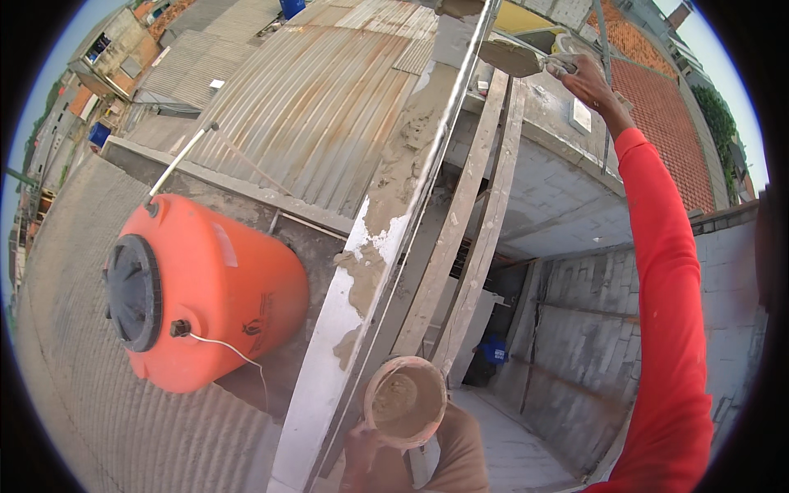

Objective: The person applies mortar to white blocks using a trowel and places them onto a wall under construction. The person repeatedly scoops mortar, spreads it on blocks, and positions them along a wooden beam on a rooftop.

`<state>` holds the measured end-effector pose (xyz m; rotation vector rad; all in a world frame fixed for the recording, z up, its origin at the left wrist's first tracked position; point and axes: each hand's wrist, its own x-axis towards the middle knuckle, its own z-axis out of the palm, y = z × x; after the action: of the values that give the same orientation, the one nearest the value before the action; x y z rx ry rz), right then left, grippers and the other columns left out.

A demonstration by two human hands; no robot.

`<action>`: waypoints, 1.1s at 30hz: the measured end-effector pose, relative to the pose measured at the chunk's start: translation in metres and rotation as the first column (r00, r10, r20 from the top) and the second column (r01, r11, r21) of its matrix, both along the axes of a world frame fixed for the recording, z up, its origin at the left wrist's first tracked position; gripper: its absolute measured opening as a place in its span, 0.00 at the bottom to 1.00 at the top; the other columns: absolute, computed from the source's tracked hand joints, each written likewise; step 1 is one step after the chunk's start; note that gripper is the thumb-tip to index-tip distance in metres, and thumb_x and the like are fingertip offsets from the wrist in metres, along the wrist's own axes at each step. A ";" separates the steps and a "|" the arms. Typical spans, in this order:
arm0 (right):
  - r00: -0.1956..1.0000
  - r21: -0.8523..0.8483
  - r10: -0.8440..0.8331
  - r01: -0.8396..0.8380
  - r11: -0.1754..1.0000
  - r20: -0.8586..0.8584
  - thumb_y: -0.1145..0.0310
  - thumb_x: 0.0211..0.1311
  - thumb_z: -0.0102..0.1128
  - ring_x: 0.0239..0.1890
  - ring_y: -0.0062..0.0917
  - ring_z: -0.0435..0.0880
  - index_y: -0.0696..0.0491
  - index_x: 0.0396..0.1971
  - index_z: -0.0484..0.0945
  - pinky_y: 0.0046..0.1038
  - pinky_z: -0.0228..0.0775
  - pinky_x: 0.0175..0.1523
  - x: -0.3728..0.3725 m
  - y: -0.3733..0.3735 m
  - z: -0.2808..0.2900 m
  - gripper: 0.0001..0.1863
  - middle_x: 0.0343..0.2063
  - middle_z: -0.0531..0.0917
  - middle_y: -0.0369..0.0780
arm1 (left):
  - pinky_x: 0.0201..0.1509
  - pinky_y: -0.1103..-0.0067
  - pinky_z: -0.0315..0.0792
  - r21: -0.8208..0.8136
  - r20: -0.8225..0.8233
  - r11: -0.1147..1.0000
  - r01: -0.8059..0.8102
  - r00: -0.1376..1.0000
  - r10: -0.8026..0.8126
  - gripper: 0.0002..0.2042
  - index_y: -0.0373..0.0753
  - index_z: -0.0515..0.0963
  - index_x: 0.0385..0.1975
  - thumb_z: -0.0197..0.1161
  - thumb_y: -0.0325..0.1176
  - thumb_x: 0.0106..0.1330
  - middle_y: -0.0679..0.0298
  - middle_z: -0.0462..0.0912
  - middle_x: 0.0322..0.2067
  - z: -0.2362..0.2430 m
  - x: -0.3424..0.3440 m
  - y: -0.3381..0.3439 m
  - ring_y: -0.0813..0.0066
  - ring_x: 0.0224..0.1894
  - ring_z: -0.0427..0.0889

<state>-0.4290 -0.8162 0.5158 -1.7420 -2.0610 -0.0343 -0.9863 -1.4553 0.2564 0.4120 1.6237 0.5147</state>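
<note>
Far out at the upper right, my right hand (585, 84) is closed round the handle of a trowel (511, 59), whose blade is coated with grey mortar. The blade is beside the upper end of a narrow wall top (316, 390), where wet mortar (409, 152) lies in uneven patches over a pale surface. Low in the middle, my left hand (362, 448) grips the rim of a small round bucket (438, 411) with mortar in its bottom. A taut string (408, 238) runs along the wall's right edge.
Two long wooden planks (474, 222) span beside the wall, above a deep drop between block walls (588, 337). Left of the wall stand an orange water tank (238, 287) with a black lid and a rusty corrugated roof (320, 107).
</note>
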 end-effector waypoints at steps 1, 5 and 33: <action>1.000 0.012 0.022 -0.022 1.000 -0.006 0.50 0.73 0.65 0.44 0.44 0.90 0.62 0.50 0.88 0.44 0.78 0.56 -0.007 0.011 -0.003 0.26 0.41 0.92 0.54 | 0.45 0.67 0.94 0.015 -0.017 0.999 0.039 0.999 -0.038 0.06 0.24 0.83 0.40 0.63 0.22 0.70 0.52 0.89 0.38 0.000 0.000 0.002 0.63 0.37 0.93; 0.954 -0.034 -0.157 0.171 0.985 0.257 0.46 0.73 0.66 0.38 0.42 0.86 0.68 0.46 0.85 0.46 0.76 0.51 -0.019 0.067 0.000 0.33 0.39 0.89 0.57 | 0.42 0.70 0.90 -0.012 0.015 1.000 -0.020 1.000 0.020 0.08 0.26 0.84 0.42 0.64 0.24 0.69 0.57 0.89 0.36 0.000 0.004 0.014 0.70 0.36 0.90; 0.806 -0.822 0.547 -0.145 0.550 0.224 0.67 0.53 0.71 0.36 0.43 0.90 0.55 0.28 0.88 0.44 0.78 0.38 -0.234 -0.468 -0.192 0.07 0.29 0.87 0.48 | 0.39 0.72 0.75 0.368 -0.177 0.909 0.197 0.974 -0.140 0.04 0.29 0.80 0.35 0.69 0.22 0.66 0.62 0.82 0.27 0.051 0.106 0.136 0.76 0.31 0.76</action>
<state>-0.6630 -1.2842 0.3242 -1.7916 -3.0938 0.7772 -0.8800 -1.3196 0.3077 0.8956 1.6073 0.6857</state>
